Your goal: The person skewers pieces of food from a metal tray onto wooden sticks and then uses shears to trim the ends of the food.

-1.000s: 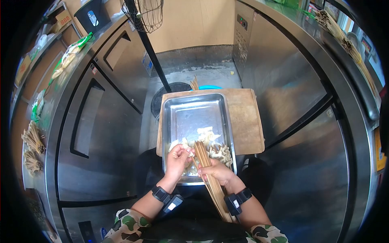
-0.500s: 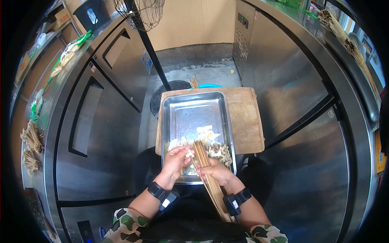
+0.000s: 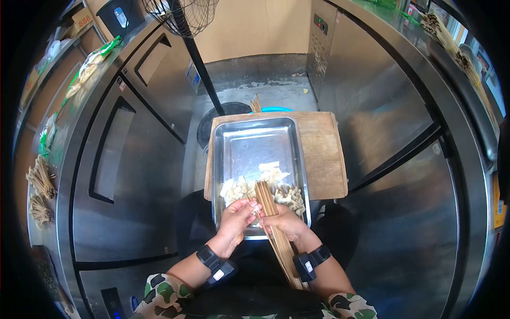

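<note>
My right hand (image 3: 287, 222) is wrapped round a thick bundle of bamboo skewers (image 3: 281, 252), their tips pointing up over the tray. At the bundle's left side, my left hand (image 3: 237, 219) pinches a small pale food piece (image 3: 255, 209) against the tip of one skewer. Both hands hover over the near end of a rectangular steel tray (image 3: 298, 154). In the tray lie loose whitish pieces (image 3: 237, 189), whose exact kind I cannot make out. Right of the bundle, threaded pale pieces (image 3: 290, 198) sit on skewers.
Beneath the tray is a wooden board (image 3: 324, 154). Steel cabinets stand on the left (image 3: 143, 175) and right (image 3: 393, 106). A black pole (image 3: 202, 74) with a wire basket (image 3: 183, 16) rises behind. More skewer bundles (image 3: 41, 178) lie on the left counter.
My left hand has moved slightly right and down, closer to the bundle, with the pale piece in its fingers. The right hand keeps its hold on the skewers.
</note>
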`<state>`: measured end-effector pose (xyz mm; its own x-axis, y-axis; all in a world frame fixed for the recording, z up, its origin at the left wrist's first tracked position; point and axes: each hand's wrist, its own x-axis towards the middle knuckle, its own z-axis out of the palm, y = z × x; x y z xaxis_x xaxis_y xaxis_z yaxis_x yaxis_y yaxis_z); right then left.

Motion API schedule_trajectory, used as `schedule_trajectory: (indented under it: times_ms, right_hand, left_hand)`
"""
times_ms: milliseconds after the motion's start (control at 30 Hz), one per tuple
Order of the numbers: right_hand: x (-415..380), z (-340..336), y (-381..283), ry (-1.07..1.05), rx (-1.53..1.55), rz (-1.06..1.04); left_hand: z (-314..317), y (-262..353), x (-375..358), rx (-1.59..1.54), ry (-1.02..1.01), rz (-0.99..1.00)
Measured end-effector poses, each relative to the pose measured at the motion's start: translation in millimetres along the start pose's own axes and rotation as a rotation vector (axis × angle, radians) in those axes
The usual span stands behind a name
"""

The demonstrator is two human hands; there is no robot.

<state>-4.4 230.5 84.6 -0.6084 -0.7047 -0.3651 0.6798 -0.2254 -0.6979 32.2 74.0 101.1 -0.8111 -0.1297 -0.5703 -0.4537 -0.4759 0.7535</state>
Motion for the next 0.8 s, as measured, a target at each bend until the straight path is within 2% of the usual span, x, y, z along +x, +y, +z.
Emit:
schedule_trajectory:
  times_ms: [67, 200, 300, 400, 467, 533, 700, 800]
  right_hand:
    - [-2, 0, -3, 0.044, -0.042, -0.034]
    - [-13, 3, -13, 0.087, -0.118, -0.091]
    - [-22, 8, -22, 0.04, -0.113, -0.104]
    - [-25, 8, -22, -0.15, 0.204, -0.071]
    - [-19, 6, -15, -0.158, 0.287, -0.008]
    - [-13, 4, -10, -0.155, 0.316, 0.022]
    - [-7, 2, -10, -0.013, 0.115, 0.058]
    - [-5, 4, -8, 0.007, 0.076, 0.061]
  left_hand:
    - [-1, -6, 9, 0.027, 0.003, 0.075]
    - [2, -16, 20, 0.119, 0.003, 0.099]
    - [6, -28, 34, 0.046, -0.103, 0.175]
    - [19, -23, 34, 0.219, -0.133, 0.232]
    - [27, -14, 31, 0.3, -0.131, 0.187]
    - [27, -8, 26, 0.155, -0.152, 0.143]
    - [-1, -10, 28, -0.069, -0.129, 0.093]
    - [-6, -3, 18, -0.042, -0.132, 0.12]
